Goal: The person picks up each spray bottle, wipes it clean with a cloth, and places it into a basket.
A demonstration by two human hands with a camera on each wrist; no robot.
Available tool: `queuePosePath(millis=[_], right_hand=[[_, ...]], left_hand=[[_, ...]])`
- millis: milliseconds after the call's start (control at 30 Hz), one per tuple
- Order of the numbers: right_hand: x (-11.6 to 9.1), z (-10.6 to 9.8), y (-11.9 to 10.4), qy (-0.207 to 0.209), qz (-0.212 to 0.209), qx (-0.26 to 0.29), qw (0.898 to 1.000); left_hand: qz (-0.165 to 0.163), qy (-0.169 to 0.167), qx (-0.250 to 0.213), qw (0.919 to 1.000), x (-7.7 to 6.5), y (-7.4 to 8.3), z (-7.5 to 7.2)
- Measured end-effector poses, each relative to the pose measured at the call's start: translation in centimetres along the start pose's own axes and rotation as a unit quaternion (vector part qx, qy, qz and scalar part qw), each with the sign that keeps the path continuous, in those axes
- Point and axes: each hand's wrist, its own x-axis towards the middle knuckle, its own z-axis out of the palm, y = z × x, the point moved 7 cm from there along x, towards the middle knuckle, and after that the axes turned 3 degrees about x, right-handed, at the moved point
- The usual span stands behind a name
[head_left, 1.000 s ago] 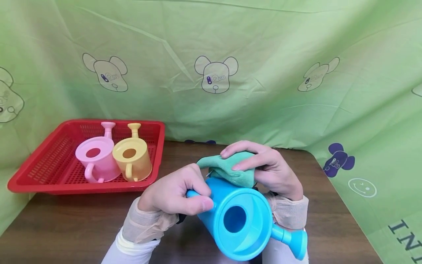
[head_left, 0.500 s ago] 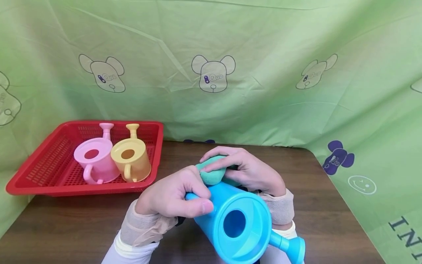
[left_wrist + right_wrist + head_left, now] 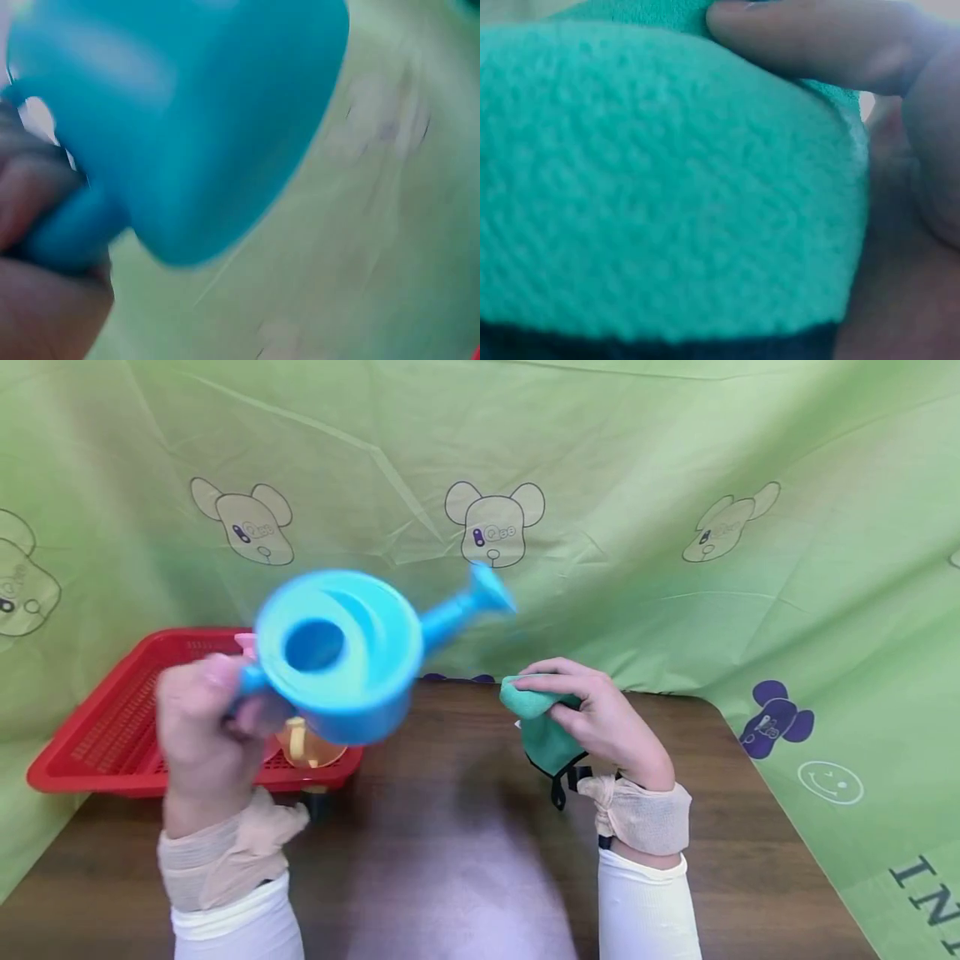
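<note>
A blue toy watering can (image 3: 367,693) hangs in the air at the left of the head view, its spout pointing right. My left hand (image 3: 206,727) grips it by the handle, blurred by motion. In the left wrist view the can's blue body (image 3: 187,135) fills the upper left, and fingers curl round the handle (image 3: 75,225). Over the right half of the table, my right hand (image 3: 607,718) pinches a folded green cloth (image 3: 551,735) with black edging, its lower corner dangling. The cloth (image 3: 660,187) fills most of the right wrist view, a finger lying across its top.
The red basket (image 3: 82,735) stands at the back left of the wooden table (image 3: 450,860). A yellow watering can (image 3: 303,745) sits in it, and a bit of a pink one (image 3: 244,643) shows behind the blue can. A green printed curtain (image 3: 600,485) surrounds the table.
My left hand has lifted the blue watering can up and left, in front of the basket, turning its spout upward. My right hand has come off the can and moved right with the cloth.
</note>
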Motion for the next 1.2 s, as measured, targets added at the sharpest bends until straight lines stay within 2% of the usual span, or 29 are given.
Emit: queuePosePath(millis=[67, 133, 167, 233, 300, 333, 400, 433, 500, 600, 667, 800, 867, 900, 933, 967, 1033, 1100, 1133, 1167, 1200], right_hand=[[0.0, -0.1, 0.3, 0.0, 0.0, -0.006, 1.0], [0.0, -0.2, 0.5, 0.0, -0.001, -0.008, 1.0], [0.0, -0.2, 0.5, 0.001, -0.001, -0.006, 1.0], [0.1, -0.2, 0.6, 0.002, 0.001, -0.001, 1.0], [0.1, -0.1, 0.7, 0.003, 0.002, 0.006, 1.0], [0.1, -0.1, 0.7, 0.003, 0.002, 0.01, 1.0], [0.2, 0.0, 0.8, 0.005, 0.003, 0.011, 1.0], [0.2, 0.0, 0.8, 0.005, 0.004, 0.01, 1.0], [0.2, 0.0, 0.9, 0.007, 0.005, 0.006, 1.0], [0.3, -0.1, 1.1, 0.009, 0.008, 0.002, 1.0], [0.3, -0.1, 1.1, 0.009, 0.01, 0.001, 1.0], [0.4, -0.1, 1.1, 0.006, 0.012, 0.001, 1.0], [0.4, -0.1, 1.1, 0.006, 0.014, -0.002, 1.0], [0.4, -0.1, 1.2, 0.006, 0.015, -0.003, 1.0], [0.4, -0.2, 1.2, 0.007, 0.016, -0.004, 1.0], [0.4, -0.2, 1.3, 0.007, 0.017, -0.004, 1.0], [0.4, -0.2, 1.4, 0.007, 0.017, -0.005, 1.0], [0.4, -0.2, 1.5, 0.006, 0.016, -0.005, 1.0], [0.4, -0.2, 1.5, 0.005, 0.016, -0.004, 1.0], [0.4, -0.2, 1.5, 0.004, 0.015, -0.004, 1.0], [0.3, -0.2, 1.6, 0.004, 0.015, -0.005, 1.0]], left_hand=[[0.015, 0.107, 0.027, 0.9938, 0.4, 1.2, -2.7], [0.027, 0.198, 0.069, 0.9774, 0.3, 2.4, -5.0], [0.036, 0.231, 0.094, 0.9677, 0.2, 3.0, -6.0], [0.048, 0.274, 0.148, 0.9492, 0.0, 4.1, -7.6], [0.034, 0.306, 0.202, 0.9297, -0.2, 4.7, -9.3], [0.021, 0.32, 0.239, 0.9163, -0.3, 5.0, -10.2], [-0.038, 0.35, 0.305, 0.8849, -0.7, 5.3, -12.2], [-0.08, 0.363, 0.337, 0.8651, -1.0, 5.3, -13.2], [-0.162, 0.373, 0.42, 0.8109, -1.5, 5.4, -15.2], [-0.249, 0.384, 0.49, 0.7415, -2.3, 5.7, -17.6], [-0.276, 0.388, 0.514, 0.7132, -2.7, 5.8, -18.6], [-0.291, 0.398, 0.541, 0.6815, -3.0, 5.9, -19.9], [-0.292, 0.394, 0.57, 0.6593, -2.9, 6.0, -20.1], [-0.291, 0.393, 0.581, 0.6507, -2.9, 6.0, -20.2], [-0.291, 0.394, 0.586, 0.6458, -3.0, 6.0, -20.3], [-0.291, 0.395, 0.586, 0.6442, -3.0, 6.0, -20.3], [-0.305, 0.393, 0.577, 0.6478, -3.2, 5.9, -20.6], [-0.33, 0.373, 0.573, 0.6507, -3.3, 5.4, -20.8], [-0.348, 0.353, 0.581, 0.6455, -3.3, 5.0, -20.9], [-0.365, 0.325, 0.596, 0.6367, -3.3, 4.6, -20.9], [-0.381, 0.289, 0.618, 0.6239, -3.2, 4.2, -20.9]])
